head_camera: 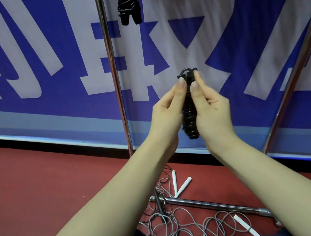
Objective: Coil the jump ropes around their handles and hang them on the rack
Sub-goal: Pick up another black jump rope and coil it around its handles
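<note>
Two forearms are seen entering from the bottom edge. Between them, on the red floor [42,189], loose grey ropes [182,223] with white handles [184,187] lie tangled over the rack's base bar [209,204].

Higher up, a coiled black rope [190,121] is held upright, clear of the floor, just right of the rack's upright pole [113,74]. It is pinched near its top by the left hand [166,108] and the right hand [210,107]. Thumbs are pressed on the near side and fingers curled behind, clamped on the coils. A small loop [187,71] stands free above the thumbs. Two hung bundles [128,6] are noted at the top edge.

- Judged light and compact.
- Coils judged springy, likely to unwind if the pinch is eased.
- Cord looks smooth, possibly slippery.
- Best gripped round the wrapped middle, with the loop left free for hanging.
</note>
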Demonstrator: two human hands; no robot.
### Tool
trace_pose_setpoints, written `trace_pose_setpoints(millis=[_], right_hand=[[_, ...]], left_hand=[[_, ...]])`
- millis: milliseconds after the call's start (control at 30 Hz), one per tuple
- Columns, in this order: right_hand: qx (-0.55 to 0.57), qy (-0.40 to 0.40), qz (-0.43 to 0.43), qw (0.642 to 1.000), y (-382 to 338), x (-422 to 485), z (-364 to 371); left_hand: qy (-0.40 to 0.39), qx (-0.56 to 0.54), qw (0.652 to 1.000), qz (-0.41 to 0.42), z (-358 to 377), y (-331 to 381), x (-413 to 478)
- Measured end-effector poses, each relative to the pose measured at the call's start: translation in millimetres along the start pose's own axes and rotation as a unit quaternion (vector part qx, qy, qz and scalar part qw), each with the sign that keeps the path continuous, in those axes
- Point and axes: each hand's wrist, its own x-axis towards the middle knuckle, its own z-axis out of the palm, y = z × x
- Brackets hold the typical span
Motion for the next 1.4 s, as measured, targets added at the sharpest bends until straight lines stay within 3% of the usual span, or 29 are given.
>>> trace_pose_setpoints(millis=[100,233,333,467,700,767,867,1100,1267,1400], right_hand=[[0.043,-0.027,0.041,0.998,4,-4,5],[0.051,-0.034,0.081,0.995,-1,1,1],[0.031,-0.003,0.077,0.997,-4,8,-6],[0.049,0.042,0.136,0.989,-8,19,-18],[-0.015,-0.031,0.223,0.974,-8,23,-21],[-0.005,-0.054,0.229,0.972,-8,23,-20],[0.097,-0.085,0.219,0.967,-6,22,-16],[0.339,-0.020,0.203,0.918,-16,31,-7],[0.313,-0.023,0.187,0.931,-15,33,0],[0.295,-0.031,0.168,0.940,-15,33,2]], left_hand=[[0.015,-0.017,1.000,0.018,-7,0,3],[0.011,0.061,0.997,0.036,-18,1,6],[-0.008,0.112,0.992,0.054,-27,6,9],[-0.013,0.141,0.987,0.071,-34,13,12],[-0.037,0.148,0.985,0.082,-41,17,11],[-0.057,0.148,0.984,0.085,-43,19,11],[-0.076,0.135,0.984,0.090,-44,20,12],[-0.050,0.080,0.994,0.051,-41,8,16],[-0.015,0.038,0.999,-0.004,-39,4,19],[-0.006,0.031,1.000,0.000,-40,1,21]])
